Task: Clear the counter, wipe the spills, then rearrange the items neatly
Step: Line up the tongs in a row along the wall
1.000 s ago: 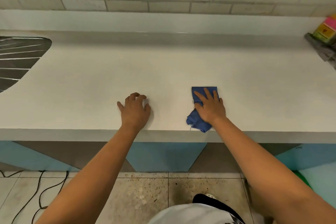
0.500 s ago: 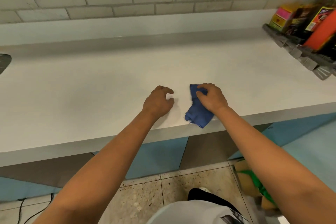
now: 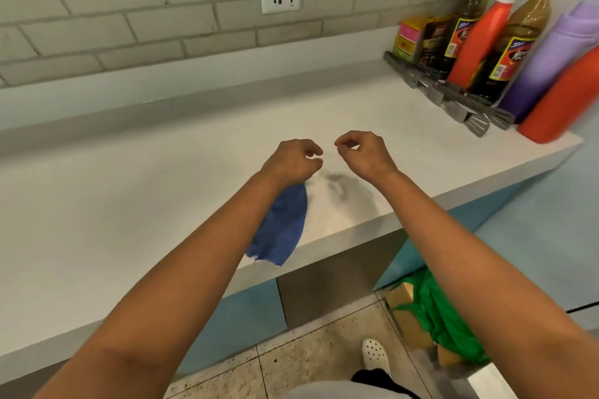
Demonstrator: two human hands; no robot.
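Wiping seemingly done, rearranging next. Left hand (image 3: pixel 293 160) raised over the white counter (image 3: pixel 136 204), fingers loosely curled, apparently holding nothing; soft blue cloth (image 3: pixel 282 227) lying just beneath its wrist, frayed corner over the counter edge. Right hand (image 3: pixel 363 155) close alongside, likewise curled and empty. Well to the right of both hands: glossy plastic bottles (image 3: pixel 505 42), red, brown and purple, behind metal spatulas (image 3: pixel 460 110). Next move likely a reach rightward for these.

Counter (image 3: pixel 129 204) open leftward; bottles (image 3: pixel 518 52), tongs (image 3: pixel 453 100) block right end.
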